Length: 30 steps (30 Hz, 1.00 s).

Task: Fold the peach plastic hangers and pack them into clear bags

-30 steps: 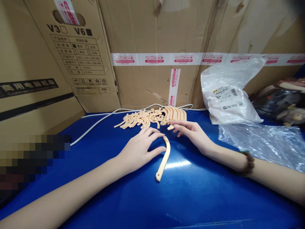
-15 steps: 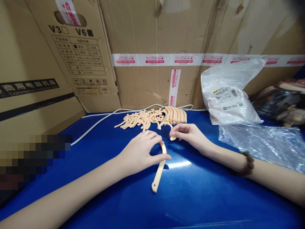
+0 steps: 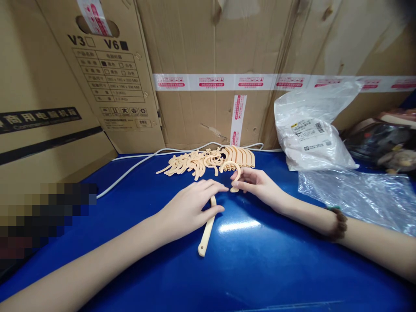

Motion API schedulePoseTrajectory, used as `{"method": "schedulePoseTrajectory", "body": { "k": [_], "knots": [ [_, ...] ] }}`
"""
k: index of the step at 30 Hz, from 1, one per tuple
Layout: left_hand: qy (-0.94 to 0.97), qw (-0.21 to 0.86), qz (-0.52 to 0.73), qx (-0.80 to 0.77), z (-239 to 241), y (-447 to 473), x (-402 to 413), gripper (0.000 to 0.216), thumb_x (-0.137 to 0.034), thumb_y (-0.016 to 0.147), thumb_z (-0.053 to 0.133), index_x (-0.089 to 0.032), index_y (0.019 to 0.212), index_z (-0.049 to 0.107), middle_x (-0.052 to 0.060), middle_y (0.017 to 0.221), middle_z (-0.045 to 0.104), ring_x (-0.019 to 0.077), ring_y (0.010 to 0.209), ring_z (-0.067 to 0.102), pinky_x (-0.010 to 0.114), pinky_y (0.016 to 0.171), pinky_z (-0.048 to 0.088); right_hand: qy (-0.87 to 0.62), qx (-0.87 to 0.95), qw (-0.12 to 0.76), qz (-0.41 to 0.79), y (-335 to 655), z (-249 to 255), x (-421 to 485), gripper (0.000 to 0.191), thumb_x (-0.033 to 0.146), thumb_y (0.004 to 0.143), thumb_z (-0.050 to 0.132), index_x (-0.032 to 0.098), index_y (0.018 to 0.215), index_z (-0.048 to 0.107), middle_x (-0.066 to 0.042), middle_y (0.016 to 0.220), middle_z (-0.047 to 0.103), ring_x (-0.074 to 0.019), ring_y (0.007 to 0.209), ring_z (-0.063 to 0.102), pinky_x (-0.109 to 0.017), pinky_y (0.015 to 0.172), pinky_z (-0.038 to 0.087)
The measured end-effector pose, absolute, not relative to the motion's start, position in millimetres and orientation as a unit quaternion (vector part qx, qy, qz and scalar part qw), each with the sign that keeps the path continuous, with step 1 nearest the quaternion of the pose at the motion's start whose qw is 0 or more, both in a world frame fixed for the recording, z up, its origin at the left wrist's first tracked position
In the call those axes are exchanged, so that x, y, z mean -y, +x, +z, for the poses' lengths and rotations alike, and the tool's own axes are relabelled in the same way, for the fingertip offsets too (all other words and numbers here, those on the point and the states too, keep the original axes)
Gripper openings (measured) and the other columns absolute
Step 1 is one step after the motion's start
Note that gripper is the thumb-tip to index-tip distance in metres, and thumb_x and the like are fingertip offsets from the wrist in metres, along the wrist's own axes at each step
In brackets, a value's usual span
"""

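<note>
My left hand (image 3: 191, 203) is curled over a long beige strip (image 3: 207, 229) with a small hole at its near end, gripping its hidden upper part. Its index finger and thumb point right, apart from each other. Between the fingertips of my right hand (image 3: 251, 181) is a thin beige hook-shaped piece (image 3: 239, 170), held up with its curve toward the pile. Just behind both hands lies a pile of similar small curved pieces (image 3: 195, 164). Beside it, a row of wider curved beige strips (image 3: 242, 157) is lined up on the blue table (image 3: 260, 268).
Cardboard boxes (image 3: 201, 115) wall in the back and left. A white cable (image 3: 130, 172) runs behind the pile. To the right stand a white plastic bag (image 3: 312, 134) with a label and a flat clear plastic sheet (image 3: 360, 195).
My left hand and the long strip have shifted slightly left, with the index finger stretched out more. My right hand has turned up the hook-shaped piece, whose curve now shows.
</note>
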<state>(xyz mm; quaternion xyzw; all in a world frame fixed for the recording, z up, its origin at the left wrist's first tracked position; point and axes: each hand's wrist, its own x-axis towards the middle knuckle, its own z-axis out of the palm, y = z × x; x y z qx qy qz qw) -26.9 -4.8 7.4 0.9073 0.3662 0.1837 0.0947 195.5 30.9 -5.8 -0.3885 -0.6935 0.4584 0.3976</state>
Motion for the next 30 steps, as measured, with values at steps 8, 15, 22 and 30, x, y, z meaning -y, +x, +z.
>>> {"method": "schedulePoseTrajectory", "body": {
  "k": [8,15,22,30],
  "knots": [
    [0.867,0.080,0.138,-0.473,16.2,-25.8,6.5,0.033,-0.053,0.085,0.058,-0.021,0.094,0.056,0.000,0.086,0.062,0.0210,0.085,0.058,0.032,0.071,0.043,-0.398,0.674,0.393,0.482,194.3,-3.3,-28.2,0.018,0.030,0.074,0.069,0.017,0.081,0.058,0.002,0.075,0.063,-0.0118,0.069,0.060,-0.027,0.064,0.043],
    [0.913,0.082,0.131,-0.376,11.5,-25.1,7.8,0.015,-0.026,0.095,0.044,-0.021,0.104,0.055,0.003,0.105,0.060,0.0191,0.096,0.055,0.032,0.082,0.043,-0.397,0.669,0.394,0.489,192.8,-2.1,-27.6,0.016,0.028,0.074,0.069,0.017,0.080,0.059,0.002,0.073,0.061,-0.0111,0.067,0.057,-0.027,0.065,0.044],
    [0.925,0.070,0.125,-0.352,8.7,-22.3,10.0,0.023,-0.014,0.092,0.043,-0.020,0.112,0.053,0.004,0.110,0.059,0.0203,0.100,0.054,0.035,0.086,0.043,-0.390,0.675,0.396,0.486,192.5,-3.5,-28.5,0.016,0.029,0.074,0.069,0.017,0.080,0.060,0.003,0.071,0.061,-0.0109,0.066,0.056,-0.027,0.065,0.045],
    [0.895,0.108,0.162,-0.401,5.5,-22.2,6.4,0.007,-0.025,0.093,0.049,-0.020,0.096,0.053,0.001,0.097,0.058,0.0182,0.089,0.053,0.033,0.077,0.041,-0.394,0.679,0.392,0.480,192.7,-4.8,-29.7,0.016,0.029,0.074,0.068,0.017,0.080,0.060,0.002,0.072,0.061,-0.0110,0.065,0.055,-0.027,0.064,0.044]
  ]
}}
